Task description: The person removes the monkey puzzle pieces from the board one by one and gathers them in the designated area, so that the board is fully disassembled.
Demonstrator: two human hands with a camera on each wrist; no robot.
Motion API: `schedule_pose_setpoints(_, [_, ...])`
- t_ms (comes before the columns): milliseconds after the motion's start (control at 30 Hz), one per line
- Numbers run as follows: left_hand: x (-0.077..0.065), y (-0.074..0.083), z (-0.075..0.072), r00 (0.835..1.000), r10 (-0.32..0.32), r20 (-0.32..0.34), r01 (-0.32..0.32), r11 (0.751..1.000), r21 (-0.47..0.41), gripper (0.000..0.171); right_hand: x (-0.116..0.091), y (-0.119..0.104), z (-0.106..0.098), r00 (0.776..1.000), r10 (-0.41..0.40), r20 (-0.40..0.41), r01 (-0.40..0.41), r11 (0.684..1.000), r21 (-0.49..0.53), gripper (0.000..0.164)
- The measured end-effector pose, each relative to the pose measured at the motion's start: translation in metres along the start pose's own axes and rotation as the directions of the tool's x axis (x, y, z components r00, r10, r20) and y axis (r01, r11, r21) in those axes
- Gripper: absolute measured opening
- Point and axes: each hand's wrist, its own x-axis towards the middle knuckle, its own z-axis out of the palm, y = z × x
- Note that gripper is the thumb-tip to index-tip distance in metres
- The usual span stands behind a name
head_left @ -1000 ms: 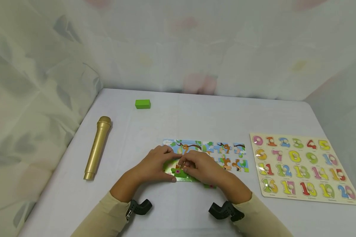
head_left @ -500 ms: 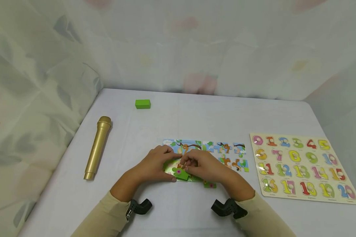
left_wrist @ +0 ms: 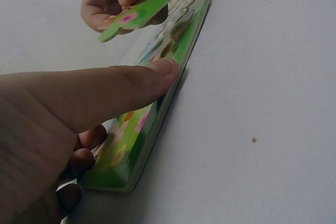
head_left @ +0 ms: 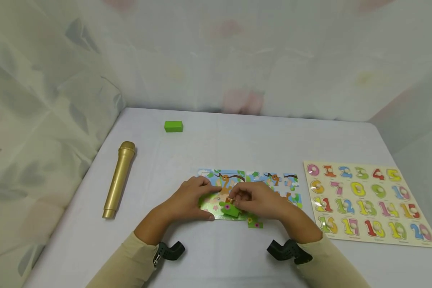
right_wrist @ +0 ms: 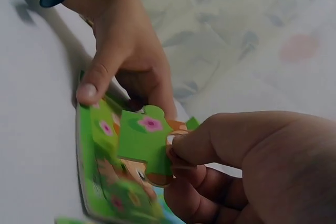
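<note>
My left hand [head_left: 192,200] steadies the left end of a puzzle board [head_left: 210,208] printed with a deer. In the left wrist view its thumb [left_wrist: 142,85] lies on the board's near edge, with the other fingers bent at the far side. My right hand [head_left: 259,200] pinches a green jigsaw piece [right_wrist: 142,137] with a pink flower and some brown between thumb and fingertips. That piece is tilted above the board's right part. Below the right hand, another green flowered piece [head_left: 255,224] lies at the board's lower right corner. The right hand hides part of the board and pieces.
Several loose deer puzzle pieces [head_left: 272,179] lie right of the board. Farther right is a number board [head_left: 367,204]. A gold microphone [head_left: 119,180] lies at left, and a green block [head_left: 173,127] sits toward the back of the white table [head_left: 147,160].
My right hand has moved right with the pinched piece, uncovering more of the board's printed picture and the green piece below. The left hand stays where it was.
</note>
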Motion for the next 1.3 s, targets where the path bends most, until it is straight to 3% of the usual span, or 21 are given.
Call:
schedule_pose_setpoints(267, [0.0,-0.001,0.002,1.0,-0.011,0.011,0.011,1.0,0.014,0.082,-0.025,0.014,-0.018,1.0,-0.004,0.003,0.004,1.0,-0.02,0.013])
schedule_pose_setpoints(767, [-0.001,-0.002,0.002,1.0,-0.013,0.025,0.013,1.0,0.013,0.083,-0.074,0.029,-0.042,0.997,0.063,-0.042,-0.066,0.995,-0.078,0.009])
schedule_pose_setpoints(1133, [-0.001,-0.007,0.005,1.0,0.002,0.02,-0.002,1.0,0.019,0.084,-0.098,0.039,-0.044,0.995,0.087,-0.055,-0.093,0.989,-0.116,0.016])
schedule_pose_setpoints(1300, [0.0,-0.006,0.004,1.0,0.011,0.014,-0.011,1.0,0.012,0.084,-0.101,0.042,-0.04,0.995,0.034,-0.091,-0.05,0.982,-0.185,0.023])
